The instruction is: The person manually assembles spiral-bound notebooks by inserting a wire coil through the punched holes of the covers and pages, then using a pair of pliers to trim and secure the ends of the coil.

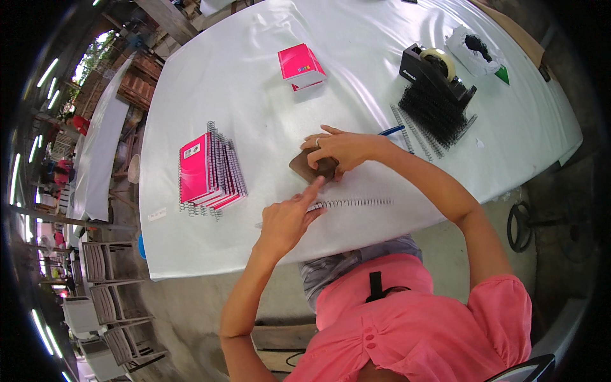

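Observation:
My right hand [340,153] rests over a dark brown block [304,167] on the table, its fingers curled round the sides. Just below it, my left hand [286,219] has its index finger stretched out to the block's near edge. A thin metal spiral binding coil [359,203] runs out to the right from between the left thumb and fingers; part of it is hidden under that hand. To the left stands a stack of pink spiral notebooks [196,169] with coils along their edges. Farther off lies a smaller stack of pink-covered books [299,62].
At the right are a black tape dispenser [417,67] with a tape roll, a pile of dark coils [433,114], several loose coils, a blue pen [391,130] and a white plastic bag [470,52]. Beyond the silvery table cover [191,254], chairs [105,302] stand at the left.

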Action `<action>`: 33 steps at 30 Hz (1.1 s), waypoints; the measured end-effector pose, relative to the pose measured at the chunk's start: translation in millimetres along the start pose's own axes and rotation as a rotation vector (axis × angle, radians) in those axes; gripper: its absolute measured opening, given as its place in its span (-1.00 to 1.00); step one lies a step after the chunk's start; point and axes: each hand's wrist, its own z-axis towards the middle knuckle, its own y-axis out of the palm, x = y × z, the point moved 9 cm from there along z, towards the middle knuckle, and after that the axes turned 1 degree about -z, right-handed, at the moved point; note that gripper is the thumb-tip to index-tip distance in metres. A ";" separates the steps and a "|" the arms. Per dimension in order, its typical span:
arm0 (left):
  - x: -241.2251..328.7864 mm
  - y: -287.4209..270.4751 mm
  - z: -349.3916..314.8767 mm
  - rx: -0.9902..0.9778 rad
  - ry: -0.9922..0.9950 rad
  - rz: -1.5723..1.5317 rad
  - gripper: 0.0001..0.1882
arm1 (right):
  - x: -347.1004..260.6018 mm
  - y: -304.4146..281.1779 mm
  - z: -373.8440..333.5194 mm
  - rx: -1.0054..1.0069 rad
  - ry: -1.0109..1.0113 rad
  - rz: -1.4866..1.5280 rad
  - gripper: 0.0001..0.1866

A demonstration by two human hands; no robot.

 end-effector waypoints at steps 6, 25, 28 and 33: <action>-29.4 -1.7 -10.0 0.071 -0.221 -0.005 -0.04 | -3.0 -1.3 -9.7 -0.410 0.193 0.812 -0.52; -27.3 -14.0 -7.6 0.030 -0.078 -0.240 0.06 | -17.0 25.9 10.7 -0.445 0.203 0.509 -0.34; -34.3 -10.9 -9.8 0.149 -0.050 -0.278 0.10 | -21.3 11.7 9.1 -0.415 0.128 0.674 -0.35; -33.3 -17.4 -12.0 0.116 -0.066 -0.295 0.09 | -19.1 25.5 15.5 -0.444 0.212 0.471 -0.36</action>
